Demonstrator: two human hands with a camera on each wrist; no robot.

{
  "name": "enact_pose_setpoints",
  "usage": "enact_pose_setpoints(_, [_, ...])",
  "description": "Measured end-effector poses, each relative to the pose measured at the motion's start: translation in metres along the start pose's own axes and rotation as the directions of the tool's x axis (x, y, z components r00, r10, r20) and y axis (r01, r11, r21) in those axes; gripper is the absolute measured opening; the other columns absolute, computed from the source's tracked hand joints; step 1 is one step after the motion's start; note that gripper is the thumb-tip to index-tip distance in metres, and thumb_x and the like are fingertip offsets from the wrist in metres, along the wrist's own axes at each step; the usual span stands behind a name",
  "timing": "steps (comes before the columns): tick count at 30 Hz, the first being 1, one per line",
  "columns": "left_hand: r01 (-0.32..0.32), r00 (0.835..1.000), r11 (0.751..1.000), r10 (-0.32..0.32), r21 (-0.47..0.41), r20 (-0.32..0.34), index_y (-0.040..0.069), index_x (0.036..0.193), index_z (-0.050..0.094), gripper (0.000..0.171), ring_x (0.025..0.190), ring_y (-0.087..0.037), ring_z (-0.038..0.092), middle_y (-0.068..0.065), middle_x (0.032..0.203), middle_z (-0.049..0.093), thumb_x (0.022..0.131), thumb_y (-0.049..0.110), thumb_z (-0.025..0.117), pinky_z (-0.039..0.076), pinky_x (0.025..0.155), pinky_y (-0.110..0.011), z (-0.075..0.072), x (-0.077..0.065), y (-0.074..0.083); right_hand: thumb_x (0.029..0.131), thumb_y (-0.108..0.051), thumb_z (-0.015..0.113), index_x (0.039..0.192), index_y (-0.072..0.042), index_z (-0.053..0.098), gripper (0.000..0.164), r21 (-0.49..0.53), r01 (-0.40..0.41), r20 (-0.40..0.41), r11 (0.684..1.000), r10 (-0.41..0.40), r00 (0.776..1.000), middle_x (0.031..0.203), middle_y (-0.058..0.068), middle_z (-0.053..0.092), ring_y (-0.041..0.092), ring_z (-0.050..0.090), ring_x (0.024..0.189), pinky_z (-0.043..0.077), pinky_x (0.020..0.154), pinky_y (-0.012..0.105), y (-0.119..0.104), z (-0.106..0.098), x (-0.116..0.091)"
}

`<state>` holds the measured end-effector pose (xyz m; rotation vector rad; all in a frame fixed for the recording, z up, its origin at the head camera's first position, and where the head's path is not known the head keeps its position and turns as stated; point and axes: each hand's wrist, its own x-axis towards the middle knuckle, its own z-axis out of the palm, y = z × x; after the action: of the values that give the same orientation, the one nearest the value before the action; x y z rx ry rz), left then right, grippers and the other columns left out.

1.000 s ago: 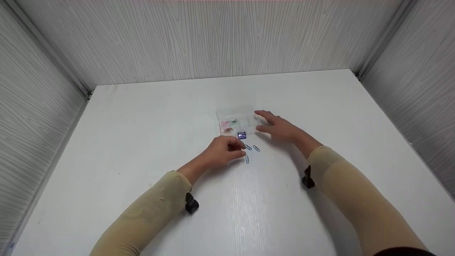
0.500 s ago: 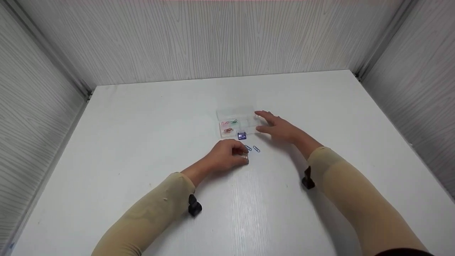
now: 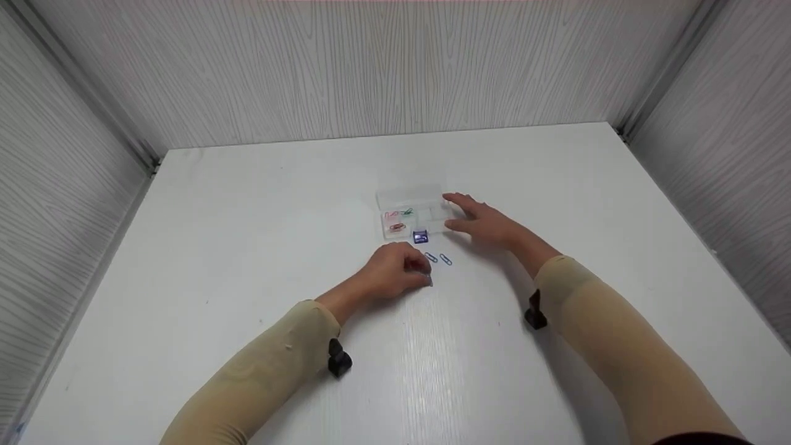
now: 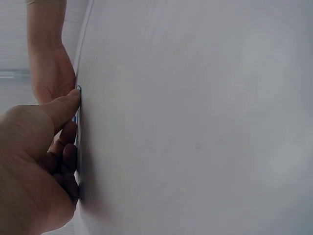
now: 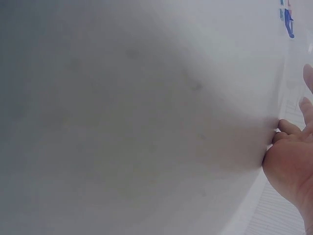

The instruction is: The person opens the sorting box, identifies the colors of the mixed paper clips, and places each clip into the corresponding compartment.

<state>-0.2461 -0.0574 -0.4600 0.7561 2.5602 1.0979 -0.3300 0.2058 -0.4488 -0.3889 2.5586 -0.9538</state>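
Note:
My left hand point(image 3: 392, 272) is low over the white table, its thumb and fingertips pinching a blue paper clip point(image 4: 78, 87); only the clip's end shows past the thumb in the left wrist view. Just beyond those fingertips lie two more blue paper clips point(image 3: 445, 259) side by side. A clear compartment box point(image 3: 387, 234) stands open behind them, a purple-blue latch point(image 3: 420, 237) at its front. Pink, green and red paper clips point(image 3: 397, 227) lie in its left compartments. With fingers spread, my right hand point(image 3: 485, 221) rests at the box's right end.
The white tabletop point(image 3: 278, 204) extends around the box on all sides. Pale wood-grain panels point(image 3: 383, 68) enclose the table at the back and both sides. Black wrist-camera mounts point(image 3: 339, 358) hang beneath the sleeves.
My left hand has shifted slightly right and toward me, onto the nearest blue paper clip, and its fingertips have closed over it. My right hand and the box have stayed put.

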Motion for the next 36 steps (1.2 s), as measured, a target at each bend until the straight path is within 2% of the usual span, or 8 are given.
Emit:
enact_pose_setpoints(7, [0.026,1.000,0.997,-0.027,-0.069,-0.012,0.016,0.105,0.082,0.009,0.098,-0.015,0.061,0.004,0.102,0.070,0.100,0.017,0.075,0.050,0.093,-0.033,-0.002,0.001,-0.001,0.104,-0.057,0.059,0.167,-0.042,0.028,0.072,0.006,-0.003,-0.010,1.000,0.003,1.000,0.178,0.000,0.014,0.033,0.002,0.163,0.003,0.126,0.061,0.001,0.000,0.000])
enact_pose_setpoints(13, [0.022,0.992,0.991,-0.039,-0.135,-0.121,0.014,0.107,0.082,0.012,0.097,-0.016,0.061,0.004,0.101,0.071,0.102,0.019,0.073,0.050,0.092,-0.032,-0.014,0.009,0.003,0.104,-0.057,0.060,0.167,-0.042,0.029,0.071,0.007,0.006,-0.015,1.000,-0.006,1.000,0.178,-0.001,0.013,0.032,0.002,0.163,0.004,0.126,0.062,0.002,0.001,0.001])
enact_pose_setpoints(18, [0.001,0.966,0.990,-0.037,-0.141,-0.255,0.011,0.112,0.081,0.015,0.100,-0.018,0.061,0.002,0.104,0.072,0.103,0.020,0.072,0.050,0.095,-0.035,-0.029,0.026,0.013,0.104,-0.059,0.058,0.167,-0.043,0.029,0.071,0.001,0.004,-0.019,1.000,-0.004,1.000,0.178,-0.001,0.012,0.033,0.001,0.163,0.004,0.126,0.063,-0.001,0.001,0.000])
enact_pose_setpoints(22, [0.022,0.941,0.988,-0.073,-0.154,-0.330,0.012,0.111,0.081,0.014,0.101,-0.018,0.061,0.001,0.105,0.072,0.103,0.019,0.072,0.051,0.094,-0.035,-0.036,0.042,0.011,0.104,-0.059,0.058,0.166,-0.045,0.028,0.071,0.006,-0.005,-0.011,1.000,0.005,1.000,0.178,-0.001,0.012,0.034,0.001,0.163,0.004,0.126,0.062,-0.002,0.002,0.001])
enact_pose_setpoints(29, [0.103,0.931,0.981,-0.153,-0.166,-0.332,0.013,0.112,0.081,0.015,0.102,-0.018,0.059,0.001,0.105,0.071,0.103,0.021,0.072,0.051,0.095,-0.032,-0.035,0.057,0.002,0.104,-0.058,0.058,0.167,-0.046,0.027,0.071,-0.005,-0.010,-0.004,1.000,0.010,1.000,0.178,-0.002,0.012,0.031,0.000,0.163,0.001,0.127,0.060,-0.002,0.002,0.001])
enact_pose_setpoints(36, [0.131,0.933,0.983,-0.167,-0.132,-0.318,0.011,0.115,0.081,0.017,0.103,-0.018,0.061,0.000,0.108,0.072,0.103,0.020,0.072,0.052,0.096,-0.032,-0.029,0.063,0.003,0.104,-0.058,0.058,0.167,-0.043,0.027,0.072,0.001,-0.003,-0.009,1.000,0.003,1.000,0.178,-0.001,0.012,0.027,0.000,0.163,0.000,0.128,0.056,0.001,0.000,-0.001])
